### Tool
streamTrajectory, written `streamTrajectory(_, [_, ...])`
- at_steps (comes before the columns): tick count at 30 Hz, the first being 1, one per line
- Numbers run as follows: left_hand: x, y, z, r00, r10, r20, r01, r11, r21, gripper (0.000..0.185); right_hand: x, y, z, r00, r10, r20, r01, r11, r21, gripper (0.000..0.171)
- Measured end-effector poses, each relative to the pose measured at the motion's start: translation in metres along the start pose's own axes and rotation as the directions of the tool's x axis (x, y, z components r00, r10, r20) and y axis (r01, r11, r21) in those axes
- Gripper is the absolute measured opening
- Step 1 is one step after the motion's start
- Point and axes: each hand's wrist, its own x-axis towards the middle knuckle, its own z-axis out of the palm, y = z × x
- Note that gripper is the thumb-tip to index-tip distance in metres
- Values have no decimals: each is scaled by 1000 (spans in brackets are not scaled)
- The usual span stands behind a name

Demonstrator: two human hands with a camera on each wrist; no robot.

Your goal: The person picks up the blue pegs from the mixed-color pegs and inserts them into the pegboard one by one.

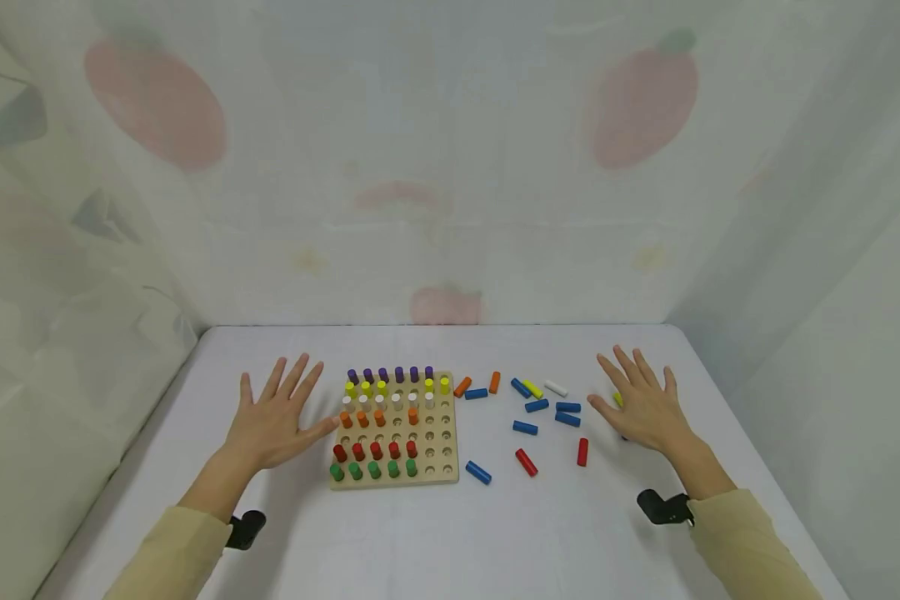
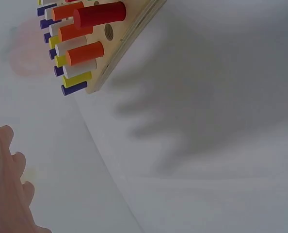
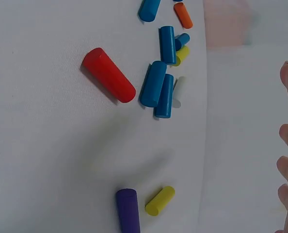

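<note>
A wooden pegboard [image 1: 441, 450] lies in the middle of the white table, with rows of purple, yellow, white, orange, red and green pegs standing in it [image 2: 86, 48]. My left hand [image 1: 276, 417] hovers flat just left of the board, fingers spread, holding nothing. Loose pegs lie to the right of the board: several blue pegs [image 1: 567, 407], a red peg [image 1: 582, 452] [image 3: 108, 75], an orange peg [image 1: 494, 382] and a white peg [image 1: 556, 388]. My right hand [image 1: 641, 402] hovers spread over the right end of that scatter, above a yellow peg [image 3: 159, 200] and a purple peg [image 3: 128, 210].
The white table [image 1: 450, 542] is enclosed by pale cloth walls at the back and sides. Another red peg [image 1: 526, 462] and a blue peg [image 1: 477, 472] lie near the board's front right corner. Black wrist camera mounts [image 1: 663, 507] show at both sleeves.
</note>
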Motion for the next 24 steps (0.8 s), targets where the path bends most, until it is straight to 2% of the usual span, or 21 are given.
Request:
streamTrajectory(17, [-7,-9,3,1000,1,-24,-3,998,-69,91,-1,-3,9,998,-14,-62,17,999,44,69])
streamTrajectory(24, [-12,-12,9,999,-5,-52,-1,993,-114,89,-2,-12,11,994,-36,-103,43,997,65,68])
